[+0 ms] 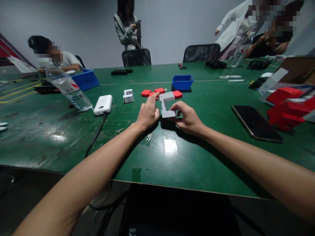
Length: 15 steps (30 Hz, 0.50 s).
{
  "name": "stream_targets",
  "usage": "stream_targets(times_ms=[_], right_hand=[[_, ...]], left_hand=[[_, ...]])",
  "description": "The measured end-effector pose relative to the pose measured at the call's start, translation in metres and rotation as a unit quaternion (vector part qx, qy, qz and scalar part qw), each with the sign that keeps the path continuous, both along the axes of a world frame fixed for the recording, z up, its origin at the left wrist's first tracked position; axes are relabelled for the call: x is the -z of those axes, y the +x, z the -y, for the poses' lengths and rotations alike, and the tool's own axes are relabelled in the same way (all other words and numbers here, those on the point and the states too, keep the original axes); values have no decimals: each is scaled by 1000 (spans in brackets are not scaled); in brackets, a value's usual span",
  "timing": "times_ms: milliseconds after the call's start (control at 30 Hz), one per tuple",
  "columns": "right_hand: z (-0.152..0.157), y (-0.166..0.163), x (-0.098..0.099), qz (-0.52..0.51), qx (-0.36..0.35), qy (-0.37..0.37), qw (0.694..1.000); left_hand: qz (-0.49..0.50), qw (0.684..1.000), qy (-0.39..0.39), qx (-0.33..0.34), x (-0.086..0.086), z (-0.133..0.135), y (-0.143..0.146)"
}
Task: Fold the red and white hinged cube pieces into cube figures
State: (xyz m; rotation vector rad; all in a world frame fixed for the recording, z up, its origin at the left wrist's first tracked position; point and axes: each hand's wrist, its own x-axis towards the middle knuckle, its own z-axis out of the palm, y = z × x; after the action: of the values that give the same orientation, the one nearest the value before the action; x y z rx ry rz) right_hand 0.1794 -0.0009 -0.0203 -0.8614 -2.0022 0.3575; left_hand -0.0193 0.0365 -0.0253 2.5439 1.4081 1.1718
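Observation:
My right hand [189, 118] is closed on a light grey C-shaped bracket [163, 105], thumb above and fingers below its lower arm. The bracket is held upright just over the table, its opening facing right. Left of the bracket, my left hand [148, 113] has its fingers stretched forward and thumb apart. Its fingertips lie by the red blocks [159, 90]; whether they touch one I cannot tell. Another red block [177, 94] shows behind the bracket. Further left stands a smaller white bracket-shaped part [128, 96].
On the green table [118, 147] are a white power bank [103, 104] with a cable, a tilted water bottle [70, 90], blue bins [182, 82] [86, 79], a phone [256, 123] and red parts [286, 109]. Several people are around the far side, near black chairs [136, 57].

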Motion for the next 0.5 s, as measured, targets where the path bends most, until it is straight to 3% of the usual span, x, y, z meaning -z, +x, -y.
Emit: stream_targets(times_ms=[267, 500], right_hand=[[-4, 4, 1, -36, 4, 0, 999], [-2, 2, 2, -24, -15, 2, 1000]], left_hand=[[118, 989, -4, 91, -6, 5, -1], [162, 980, -31, 109, -11, 13, 3]])
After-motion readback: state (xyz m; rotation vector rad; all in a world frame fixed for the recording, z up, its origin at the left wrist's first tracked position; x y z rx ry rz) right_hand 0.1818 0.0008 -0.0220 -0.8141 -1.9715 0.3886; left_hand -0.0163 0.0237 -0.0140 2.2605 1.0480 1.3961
